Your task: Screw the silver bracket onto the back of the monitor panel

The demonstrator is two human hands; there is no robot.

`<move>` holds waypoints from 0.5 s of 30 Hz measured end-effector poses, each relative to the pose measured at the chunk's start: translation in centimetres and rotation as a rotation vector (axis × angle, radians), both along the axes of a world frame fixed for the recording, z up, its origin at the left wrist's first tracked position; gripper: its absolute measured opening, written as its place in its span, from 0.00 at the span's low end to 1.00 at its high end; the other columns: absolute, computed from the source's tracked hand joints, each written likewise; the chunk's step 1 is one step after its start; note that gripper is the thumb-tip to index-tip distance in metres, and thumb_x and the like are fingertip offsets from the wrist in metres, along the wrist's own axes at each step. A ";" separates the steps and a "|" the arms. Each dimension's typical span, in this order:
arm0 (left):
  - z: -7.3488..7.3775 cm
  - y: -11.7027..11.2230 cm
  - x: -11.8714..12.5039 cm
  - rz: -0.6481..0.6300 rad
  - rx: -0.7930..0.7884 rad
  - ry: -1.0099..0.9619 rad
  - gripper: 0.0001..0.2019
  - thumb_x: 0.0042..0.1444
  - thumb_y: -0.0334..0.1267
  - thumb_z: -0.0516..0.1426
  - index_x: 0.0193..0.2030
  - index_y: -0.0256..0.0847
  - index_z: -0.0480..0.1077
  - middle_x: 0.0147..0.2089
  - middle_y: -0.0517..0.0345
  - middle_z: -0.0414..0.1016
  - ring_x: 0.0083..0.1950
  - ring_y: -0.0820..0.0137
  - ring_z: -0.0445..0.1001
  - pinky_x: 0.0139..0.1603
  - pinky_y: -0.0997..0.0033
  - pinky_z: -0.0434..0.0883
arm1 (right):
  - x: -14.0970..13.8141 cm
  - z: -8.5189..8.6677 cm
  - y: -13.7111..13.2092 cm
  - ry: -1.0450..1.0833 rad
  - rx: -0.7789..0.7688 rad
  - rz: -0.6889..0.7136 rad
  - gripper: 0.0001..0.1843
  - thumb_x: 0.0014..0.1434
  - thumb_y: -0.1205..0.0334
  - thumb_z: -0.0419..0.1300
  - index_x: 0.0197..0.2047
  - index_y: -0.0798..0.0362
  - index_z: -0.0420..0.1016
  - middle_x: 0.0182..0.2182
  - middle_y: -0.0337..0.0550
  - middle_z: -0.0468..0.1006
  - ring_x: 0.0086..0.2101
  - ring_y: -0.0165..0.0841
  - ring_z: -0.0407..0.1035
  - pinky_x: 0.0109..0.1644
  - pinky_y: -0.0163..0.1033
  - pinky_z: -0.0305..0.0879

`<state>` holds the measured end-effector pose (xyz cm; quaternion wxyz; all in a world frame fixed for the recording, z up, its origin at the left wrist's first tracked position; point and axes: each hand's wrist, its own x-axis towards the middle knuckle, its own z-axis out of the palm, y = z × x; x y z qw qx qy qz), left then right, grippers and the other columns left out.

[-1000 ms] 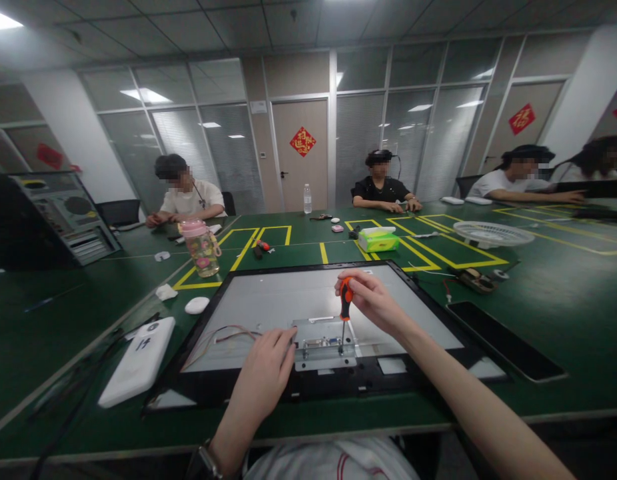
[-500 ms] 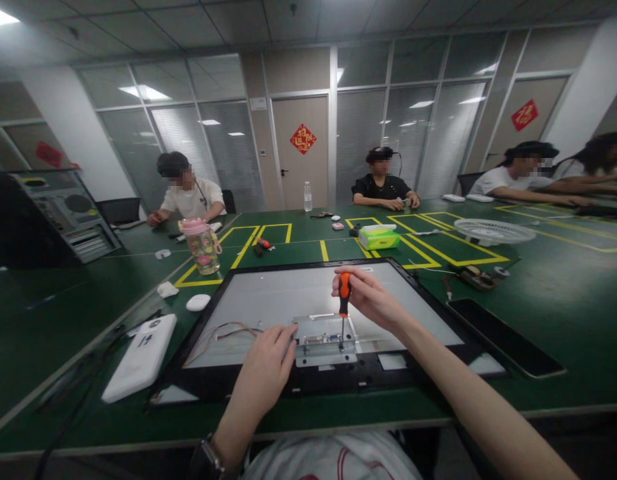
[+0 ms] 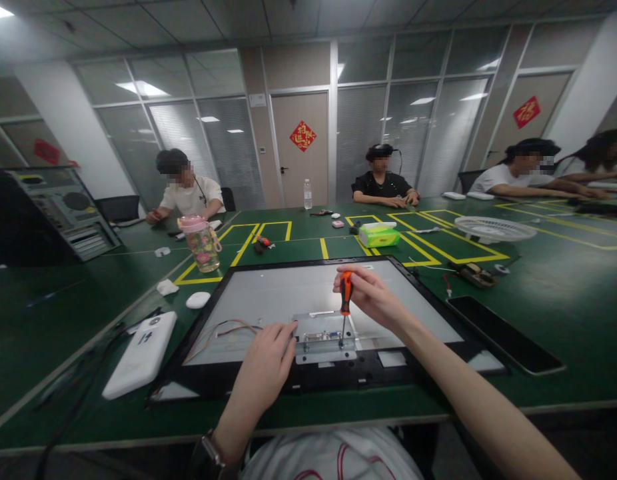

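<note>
A display panel [image 3: 268, 293] with a black frame lies flat on the green table before me. Near its front edge sits a metal bracket [image 3: 316, 358] carrying a row of connectors [image 3: 321, 337]. My right hand [image 3: 371, 293] grips an orange and black screwdriver [image 3: 345, 293] by the top of its handle. The screwdriver stands nearly upright, its tip at the right end of the connector row. My left hand [image 3: 268, 353] rests on the panel with fingers extended, fingertips at the bracket's left edge. Thin wires [image 3: 228, 328] run over the panel left of the bracket.
Left of the panel lie a white power bank [image 3: 141, 353], a white case [image 3: 198, 301] and a pink-lidded bottle [image 3: 201, 245]. On the right are a black phone [image 3: 506, 335] and a small device [image 3: 476, 275]. Green tissues [image 3: 378, 235] stand behind. Several people sit around the table.
The screwdriver handle has tipped very slightly to the right, its tip staying at the same spot. My left hand has hardly moved.
</note>
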<state>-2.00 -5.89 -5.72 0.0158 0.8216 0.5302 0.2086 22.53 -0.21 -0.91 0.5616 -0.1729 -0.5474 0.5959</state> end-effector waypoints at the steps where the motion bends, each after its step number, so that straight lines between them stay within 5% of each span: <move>1: -0.1 0.0 0.0 0.002 0.001 0.000 0.17 0.67 0.35 0.46 0.57 0.39 0.69 0.51 0.48 0.75 0.52 0.60 0.73 0.57 0.54 0.69 | 0.0 0.1 0.0 -0.003 0.000 0.017 0.15 0.57 0.50 0.67 0.44 0.49 0.79 0.34 0.42 0.79 0.35 0.32 0.73 0.45 0.40 0.68; 5: -0.3 0.2 -0.1 -0.003 0.015 -0.002 0.17 0.67 0.35 0.46 0.57 0.39 0.70 0.50 0.48 0.76 0.51 0.60 0.73 0.56 0.54 0.70 | 0.1 0.1 0.1 -0.067 0.050 0.007 0.16 0.60 0.50 0.63 0.48 0.50 0.77 0.36 0.44 0.78 0.35 0.33 0.73 0.43 0.40 0.68; 11: -0.3 0.3 -0.1 -0.009 0.048 -0.008 0.16 0.66 0.34 0.48 0.56 0.39 0.71 0.50 0.48 0.77 0.51 0.60 0.75 0.55 0.55 0.71 | 0.0 -0.6 0.7 -0.198 0.202 -0.282 0.12 0.57 0.55 0.66 0.44 0.48 0.78 0.30 0.38 0.74 0.32 0.31 0.69 0.38 0.37 0.65; 15: -0.2 0.2 -0.1 -0.009 0.037 -0.003 0.16 0.66 0.34 0.48 0.56 0.39 0.70 0.50 0.48 0.76 0.51 0.60 0.74 0.56 0.54 0.71 | 0.0 -0.7 0.6 -0.158 0.178 -0.246 0.13 0.59 0.55 0.63 0.47 0.48 0.79 0.33 0.40 0.76 0.35 0.33 0.70 0.43 0.40 0.66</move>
